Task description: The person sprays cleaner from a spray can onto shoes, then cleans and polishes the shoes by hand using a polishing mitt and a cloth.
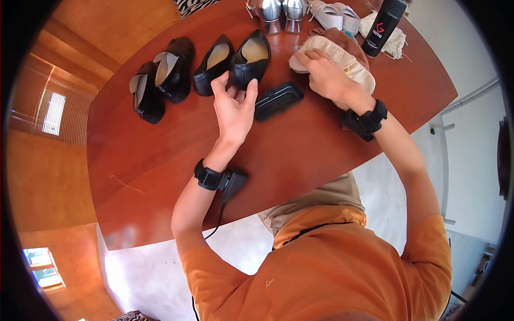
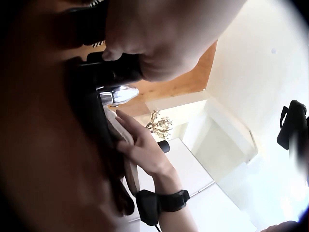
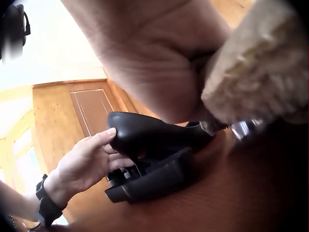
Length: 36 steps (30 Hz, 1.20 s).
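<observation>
My left hand [image 1: 234, 111] grips the heel end of a black high-heeled pump [image 1: 251, 60], thumb on one side and fingers on the other. Its beige insole faces up in the head view; the right wrist view shows its dark side [image 3: 145, 133] and thin heel. At the right, my right hand [image 1: 327, 77] holds a soft cream and brown cloth piece [image 1: 358, 75] with a gathered edge, fingers bent over its cream side. Fluffy pile of this cloth [image 3: 260, 67] fills the upper right of the right wrist view. The matching pump [image 1: 215, 61] stands left of the held one.
Between the hands lies a black oblong case [image 1: 279, 100]. Black loafers [image 1: 174, 69] stand at the left. Silver heeled shoes [image 1: 273, 13], pale shoes [image 1: 334, 15] and a black spray can [image 1: 383, 28] line the far side of the reddish wooden table [image 1: 160, 171].
</observation>
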Motion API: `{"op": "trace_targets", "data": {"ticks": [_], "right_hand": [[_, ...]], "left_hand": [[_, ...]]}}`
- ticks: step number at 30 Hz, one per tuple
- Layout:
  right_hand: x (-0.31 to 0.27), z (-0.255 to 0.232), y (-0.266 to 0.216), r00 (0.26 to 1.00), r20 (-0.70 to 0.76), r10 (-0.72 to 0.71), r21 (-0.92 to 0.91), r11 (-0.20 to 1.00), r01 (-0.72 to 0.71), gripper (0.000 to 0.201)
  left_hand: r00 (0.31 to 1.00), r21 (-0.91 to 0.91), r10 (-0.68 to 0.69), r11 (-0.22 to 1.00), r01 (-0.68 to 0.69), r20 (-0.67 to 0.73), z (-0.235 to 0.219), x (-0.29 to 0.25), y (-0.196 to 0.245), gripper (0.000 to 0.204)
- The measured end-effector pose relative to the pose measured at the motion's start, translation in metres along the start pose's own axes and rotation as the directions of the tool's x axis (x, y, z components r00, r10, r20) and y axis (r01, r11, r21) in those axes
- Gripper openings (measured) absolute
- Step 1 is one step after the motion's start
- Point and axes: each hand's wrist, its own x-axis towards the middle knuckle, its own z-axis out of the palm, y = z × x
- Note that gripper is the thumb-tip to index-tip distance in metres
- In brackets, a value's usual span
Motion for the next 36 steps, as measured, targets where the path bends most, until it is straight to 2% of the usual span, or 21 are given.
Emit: {"op": "trace_targets", "data": {"ticks": [2, 4, 5, 7, 8, 9, 10, 12, 14, 15, 17, 18, 19, 21, 22, 25, 27, 29, 31, 35, 36], "right_hand": [[-0.007, -0.001, -0.004, 0.999, 0.046, 0.005, 0.0, 1.0, -0.005, 0.053], [-0.012, -0.003, -0.007, 0.948, -0.071, -0.311, -0.141, 0.944, 0.299, 0.06], [-0.015, -0.002, -0.011, 0.947, -0.068, -0.313, -0.138, 0.943, 0.302, 0.06], [-0.02, -0.001, -0.026, 0.909, 0.037, -0.414, 0.066, 0.909, 0.411, 0.066], [-0.019, 0.0, -0.031, 0.91, 0.039, -0.412, 0.075, 0.91, 0.409, 0.066], [-0.016, 0.001, -0.034, 0.935, 0.145, -0.324, 0.194, 0.936, 0.294, 0.064], [-0.015, 0.0, -0.037, 0.935, 0.258, -0.244, 0.294, 0.942, 0.165, 0.063], [-0.025, -0.007, -0.041, 0.933, 0.252, -0.258, 0.332, 0.928, 0.167, 0.061], [-0.049, -0.024, -0.047, 0.924, 0.188, -0.334, 0.419, 0.878, 0.232, 0.061], [-0.063, -0.032, -0.049, 0.919, 0.221, -0.326, 0.437, 0.876, 0.206, 0.061], [-0.089, -0.047, -0.051, 0.928, 0.146, -0.342, 0.492, 0.839, 0.231, 0.061], [-0.105, -0.052, -0.051, 0.929, 0.168, -0.329, 0.506, 0.838, 0.205, 0.061], [-0.122, -0.058, -0.049, 0.914, 0.198, -0.355, 0.543, 0.816, 0.199, 0.062], [-0.156, -0.059, -0.044, 0.848, 0.295, -0.441, 0.687, 0.714, 0.133, 0.058], [-0.175, -0.051, -0.044, 0.789, 0.411, -0.457, 0.734, 0.679, 0.011, 0.058], [-0.222, -0.005, -0.045, 0.722, 0.527, -0.449, 0.661, 0.75, -0.016, 0.055], [-0.238, 0.029, -0.048, 0.904, 0.323, -0.28, 0.454, 0.884, 0.112, 0.054], [-0.227, 0.043, -0.049, 0.91, 0.302, -0.283, 0.355, 0.92, 0.168, 0.055], [-0.225, 0.056, -0.053, 0.907, 0.247, -0.341, 0.194, 0.935, 0.298, 0.058], [-0.225, 0.058, -0.061, 0.921, 0.202, -0.332, 0.261, 0.925, 0.276, 0.056], [-0.223, 0.055, -0.061, 0.949, 0.182, -0.26, 0.241, 0.947, 0.213, 0.051]], "left_hand": [[1.0, 0.033, 0.001, 0.999, -0.001, 0.01, -0.004, 0.005, -0.005, 0.041], [0.998, 0.099, 0.038, 0.994, -0.044, 0.059, -0.01, 0.014, -0.012, 0.047], [0.998, 0.036, 0.042, 0.998, -0.043, 0.053, -0.012, 0.017, -0.015, 0.045], [0.998, 0.075, 0.023, 0.997, -0.028, 0.056, -0.014, 0.018, -0.009, 0.044], [0.998, 0.113, 0.011, 0.993, -0.018, 0.066, -0.015, 0.018, -0.006, 0.043], [0.997, 0.117, -0.01, 0.993, 0.001, 0.078, -0.019, 0.02, -0.008, 0.059], [0.997, 0.12, -0.016, 0.993, 0.007, 0.077, -0.023, 0.016, -0.011, 0.059], [0.99, 0.311, -0.13, 0.944, 0.107, 0.052, -0.028, 0.007, -0.014, 0.073], [0.949, 0.475, -0.263, 0.866, 0.154, 0.172, -0.041, -0.004, 0.008, 0.068], [0.932, 0.495, -0.264, 0.862, 0.112, 0.249, -0.049, -0.006, 0.011, 0.047], [0.904, 0.418, -0.243, 0.905, 0.08, 0.352, -0.052, -0.022, 0.037, 0.035], [0.878, 0.397, -0.258, 0.914, 0.086, 0.402, -0.052, -0.034, 0.057, 0.032], [0.867, 0.395, -0.283, 0.912, 0.11, 0.411, -0.054, -0.044, 0.068, 0.032], [0.766, 0.343, -0.319, 0.929, 0.137, 0.558, -0.061, -0.06, 0.082, 0.027], [0.785, 0.306, -0.301, 0.94, 0.149, 0.542, -0.064, -0.065, 0.085, 0.027], [0.837, 0.303, -0.211, 0.951, 0.058, 0.505, -0.066, -0.063, 0.094, 0.028], [0.818, 0.35, -0.212, 0.936, 0.014, 0.535, -0.06, -0.059, 0.104, 0.029], [0.785, 0.373, -0.177, 0.925, -0.073, 0.593, -0.056, -0.054, 0.105, 0.03], [0.788, 0.367, -0.175, 0.928, -0.068, 0.59, -0.05, -0.052, 0.107, 0.03], [0.81, 0.376, -0.162, 0.924, -0.076, 0.563, -0.047, -0.048, 0.107, 0.029], [0.816, 0.378, -0.149, 0.921, -0.091, 0.559, -0.047, -0.046, 0.107, 0.029]]}}
